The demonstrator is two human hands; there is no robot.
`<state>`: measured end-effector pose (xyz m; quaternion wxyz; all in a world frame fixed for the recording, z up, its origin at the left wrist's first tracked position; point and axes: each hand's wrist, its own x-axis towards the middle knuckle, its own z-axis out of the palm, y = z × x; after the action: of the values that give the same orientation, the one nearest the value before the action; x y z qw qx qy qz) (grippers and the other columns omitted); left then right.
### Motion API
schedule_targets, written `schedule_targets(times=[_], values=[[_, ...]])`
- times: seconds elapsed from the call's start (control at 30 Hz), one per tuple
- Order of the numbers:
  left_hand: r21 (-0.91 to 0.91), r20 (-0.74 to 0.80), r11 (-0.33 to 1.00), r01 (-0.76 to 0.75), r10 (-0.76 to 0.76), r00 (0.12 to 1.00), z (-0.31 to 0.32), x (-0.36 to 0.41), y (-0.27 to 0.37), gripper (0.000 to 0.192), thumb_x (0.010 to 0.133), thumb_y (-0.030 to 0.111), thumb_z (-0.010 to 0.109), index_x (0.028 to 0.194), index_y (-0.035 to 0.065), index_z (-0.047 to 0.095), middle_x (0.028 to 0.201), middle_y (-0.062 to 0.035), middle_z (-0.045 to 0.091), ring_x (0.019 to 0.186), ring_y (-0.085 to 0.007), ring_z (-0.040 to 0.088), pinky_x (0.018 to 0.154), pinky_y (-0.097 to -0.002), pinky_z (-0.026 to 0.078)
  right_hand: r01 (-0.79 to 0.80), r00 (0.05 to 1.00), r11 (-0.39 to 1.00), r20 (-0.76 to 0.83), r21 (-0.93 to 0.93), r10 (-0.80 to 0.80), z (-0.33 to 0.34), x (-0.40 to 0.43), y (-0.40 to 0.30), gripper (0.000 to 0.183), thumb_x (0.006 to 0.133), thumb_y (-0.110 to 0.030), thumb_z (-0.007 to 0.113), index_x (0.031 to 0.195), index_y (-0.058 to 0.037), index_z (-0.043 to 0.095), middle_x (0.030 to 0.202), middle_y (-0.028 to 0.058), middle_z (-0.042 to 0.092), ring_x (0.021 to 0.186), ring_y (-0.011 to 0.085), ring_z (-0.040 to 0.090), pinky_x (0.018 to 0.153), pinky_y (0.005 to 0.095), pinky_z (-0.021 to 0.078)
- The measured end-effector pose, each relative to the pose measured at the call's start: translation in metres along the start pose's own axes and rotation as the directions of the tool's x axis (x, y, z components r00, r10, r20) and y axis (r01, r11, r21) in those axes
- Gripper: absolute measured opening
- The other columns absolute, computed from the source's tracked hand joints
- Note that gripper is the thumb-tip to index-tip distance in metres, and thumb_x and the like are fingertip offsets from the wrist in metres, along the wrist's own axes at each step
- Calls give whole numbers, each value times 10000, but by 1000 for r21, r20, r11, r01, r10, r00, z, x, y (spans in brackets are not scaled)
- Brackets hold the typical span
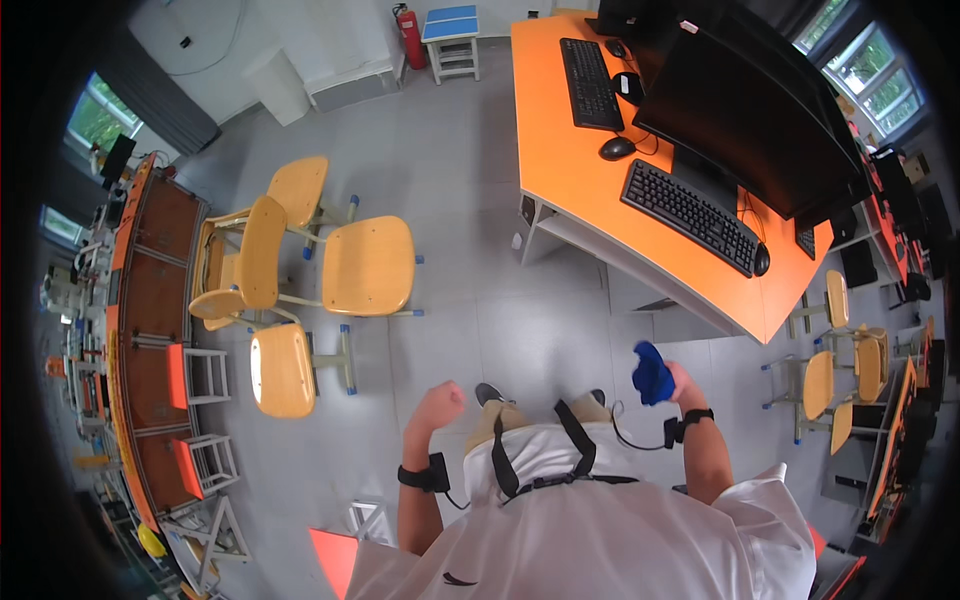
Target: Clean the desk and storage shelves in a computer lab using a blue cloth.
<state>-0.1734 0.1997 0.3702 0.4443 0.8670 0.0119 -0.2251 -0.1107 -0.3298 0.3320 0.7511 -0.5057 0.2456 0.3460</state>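
Note:
My right hand point(681, 381) grips a crumpled dark blue cloth point(651, 373), which hangs out past the fingers. The cloth is in the air over the floor, just short of the near edge of the orange desk point(555, 161). My left hand point(441, 403) is closed in a loose fist over the grey floor, with nothing visible in it. Each forearm wears a black strap with a small box and a cable. Between the hands, my shoes show on the floor below.
The desk bears black keyboards point(690, 216), a mouse point(617, 148) and monitors point(750, 124). Wooden chairs point(369, 265) cluster on the left, before a long bench point(161, 281) with orange-topped stools point(177, 375). More chairs point(817, 385) are at right. A fire extinguisher point(409, 36) stands by the far wall.

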Motion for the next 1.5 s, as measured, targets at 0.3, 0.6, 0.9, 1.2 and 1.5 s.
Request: schedule_targets(times=[0.3,0.6,0.9,1.2,1.5], values=[[-235,93,970,59,-38,995,-127,103,41,165,769,31,491,917,29,564,775,-42,625,653,-130,579,598,-285,475,-14,998,969,57,249,0,143,64,-88,351,942,-234,319,1080,-9,550,961,89,643,828,194,639,752,340,534],[-154,123,988,-32,51,991,-248,276,115,259,863,296,560,804,44,558,647,-1,564,545,-73,471,485,-224,382,31,977,970,198,242,-80,256,197,-201,315,933,-234,389,1066,0,552,931,72,632,789,154,625,705,285,528],[-78,26,988,131,-129,991,-343,458,143,450,868,389,489,616,18,514,531,-20,478,529,-116,487,508,-283,392,-9,972,991,232,133,-23,299,282,-272,322,901,-182,477,1133,39,505,976,95,625,830,148,628,729,270,523],[60,485,978,-198,145,862,-394,720,178,305,897,311,472,745,55,538,622,7,517,573,-78,464,526,-229,373,302,925,866,-341,399,-166,348,295,-289,315,895,-173,456,1127,28,531,959,59,617,797,112,607,711,248,508],[183,651,874,-450,235,722,-417,860,261,272,851,285,547,784,24,584,641,-39,596,544,-112,548,518,-267,445,771,611,261,-791,581,-44,430,326,-258,302,924,-213,409,1041,17,565,933,92,647,770,171,641,704,291,543]])
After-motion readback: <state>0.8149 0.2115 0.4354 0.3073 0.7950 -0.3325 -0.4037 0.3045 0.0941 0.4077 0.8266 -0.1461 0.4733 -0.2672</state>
